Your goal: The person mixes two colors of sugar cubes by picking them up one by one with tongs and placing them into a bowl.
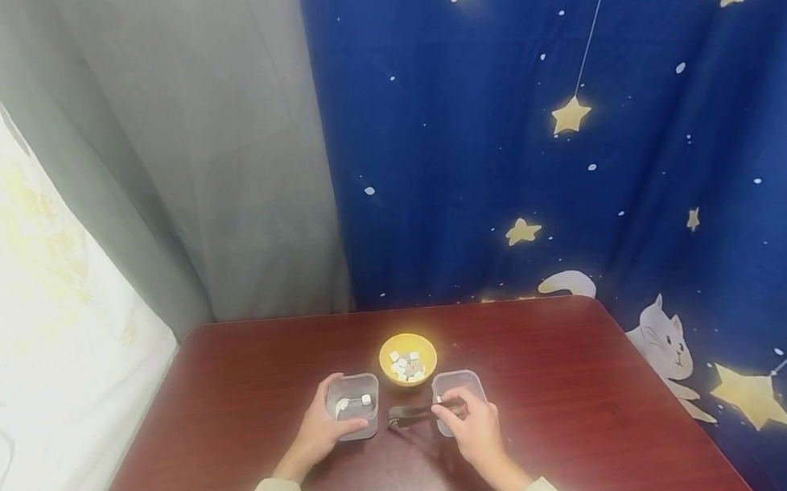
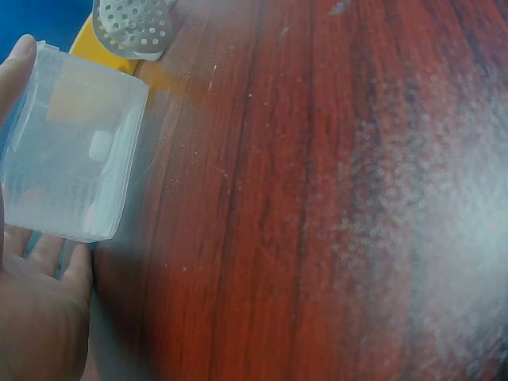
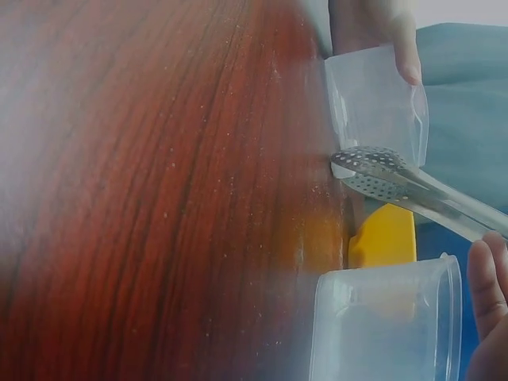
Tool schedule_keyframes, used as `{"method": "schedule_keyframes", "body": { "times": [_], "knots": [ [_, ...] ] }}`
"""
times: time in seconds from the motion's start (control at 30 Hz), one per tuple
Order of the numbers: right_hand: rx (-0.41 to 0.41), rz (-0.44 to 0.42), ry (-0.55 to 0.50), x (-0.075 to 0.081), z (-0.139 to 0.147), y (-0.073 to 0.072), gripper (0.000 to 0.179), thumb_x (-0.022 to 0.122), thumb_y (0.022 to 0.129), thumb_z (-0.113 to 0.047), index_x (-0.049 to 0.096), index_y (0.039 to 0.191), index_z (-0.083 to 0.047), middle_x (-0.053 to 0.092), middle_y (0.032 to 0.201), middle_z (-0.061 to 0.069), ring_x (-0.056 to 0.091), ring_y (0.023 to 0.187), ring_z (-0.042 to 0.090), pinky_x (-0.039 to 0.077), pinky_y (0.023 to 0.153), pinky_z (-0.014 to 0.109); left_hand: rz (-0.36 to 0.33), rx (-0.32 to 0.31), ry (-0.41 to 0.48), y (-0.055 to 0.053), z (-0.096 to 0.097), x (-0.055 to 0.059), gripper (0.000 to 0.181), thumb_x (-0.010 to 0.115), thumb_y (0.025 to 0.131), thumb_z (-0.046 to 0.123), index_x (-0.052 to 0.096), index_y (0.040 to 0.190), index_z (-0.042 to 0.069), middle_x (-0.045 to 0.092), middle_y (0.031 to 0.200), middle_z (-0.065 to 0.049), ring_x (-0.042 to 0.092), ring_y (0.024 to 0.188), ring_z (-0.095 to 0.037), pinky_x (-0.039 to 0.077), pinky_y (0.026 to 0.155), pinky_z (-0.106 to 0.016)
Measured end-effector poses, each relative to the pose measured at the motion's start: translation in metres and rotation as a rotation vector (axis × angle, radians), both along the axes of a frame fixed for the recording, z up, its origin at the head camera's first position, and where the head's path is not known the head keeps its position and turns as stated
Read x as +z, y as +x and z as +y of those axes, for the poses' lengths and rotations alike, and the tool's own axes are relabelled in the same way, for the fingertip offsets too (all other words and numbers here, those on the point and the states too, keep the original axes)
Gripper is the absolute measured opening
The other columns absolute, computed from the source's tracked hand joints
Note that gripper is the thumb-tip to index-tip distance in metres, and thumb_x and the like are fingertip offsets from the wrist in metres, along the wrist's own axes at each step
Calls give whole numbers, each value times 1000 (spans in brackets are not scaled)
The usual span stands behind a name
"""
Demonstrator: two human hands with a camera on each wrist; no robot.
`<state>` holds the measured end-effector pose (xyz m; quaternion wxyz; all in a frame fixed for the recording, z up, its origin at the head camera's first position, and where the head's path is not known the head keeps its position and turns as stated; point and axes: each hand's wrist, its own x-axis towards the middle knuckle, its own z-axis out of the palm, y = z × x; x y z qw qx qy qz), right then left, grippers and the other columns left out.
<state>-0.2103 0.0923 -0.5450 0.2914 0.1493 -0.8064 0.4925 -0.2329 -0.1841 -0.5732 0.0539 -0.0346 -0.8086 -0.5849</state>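
My left hand (image 1: 318, 426) grips a clear plastic container (image 1: 363, 427) by its side, thumb along the near rim. White cubes (image 1: 366, 400) lie inside it. With thumb and fingers my right hand (image 1: 478, 428) pinches metal tongs (image 3: 444, 198), above a second clear container (image 1: 478, 386). Their perforated heads (image 3: 371, 160) point left into the gap between the two containers, close over the table. A bit of something white (image 3: 341, 170) shows between the heads. Behind the gap stands a yellow bowl (image 1: 406, 338) with several white and brownish cubes (image 1: 407, 365) in it.
All of this stands on a dark red wood-grain table (image 1: 268, 357). Past its far edge hang a grey curtain (image 1: 254, 172) and a blue curtain (image 1: 427, 152) with stars. A pale, bright curtain (image 1: 23, 320) hangs on the left.
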Motion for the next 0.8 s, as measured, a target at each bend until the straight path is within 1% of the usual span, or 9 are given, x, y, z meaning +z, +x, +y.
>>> {"method": "schedule_keyframes", "body": {
  "times": [0.17,0.33,0.43,0.6,0.7,0.8],
  "knots": [
    [1,37,-7,0,0,-1,22,84,70,-8,67,82,-12,72,71,-2,67,61,5,53,55,20,-4,-1,0,0,0,0,97,93,60,16,40,142,14,57,122,-18,57,105,-33,43,92,-49],
    [-27,92,-5,2,1,-4,23,85,70,-8,67,83,-13,71,68,-2,67,59,6,53,54,20,-11,5,-16,0,0,1,97,93,60,17,40,142,14,57,122,-17,57,104,-31,44,91,-47],
    [-43,108,-10,5,2,-7,24,86,69,-8,66,82,-13,70,67,-2,67,59,6,53,54,20,-5,3,-12,1,1,2,97,93,60,16,40,142,13,57,121,-17,58,102,-32,45,91,-48],
    [-32,96,-54,15,2,-9,23,85,71,-6,67,83,-13,71,69,-2,68,61,8,54,55,21,3,4,-14,0,1,2,98,93,60,17,40,142,13,57,122,-17,58,103,-33,44,91,-49],
    [-7,80,-105,23,1,-9,21,84,73,-5,67,84,-11,71,70,2,69,60,12,53,53,21,2,8,-26,0,0,1,98,93,60,19,40,142,13,58,121,-17,57,103,-32,43,92,-48],
    [19,71,-163,28,0,-9,19,83,74,-3,68,85,-8,71,69,6,69,57,17,52,49,22,-2,12,-31,0,0,-1,99,93,60,19,39,143,12,58,121,-16,57,104,-31,43,92,-47]
  ]
}}
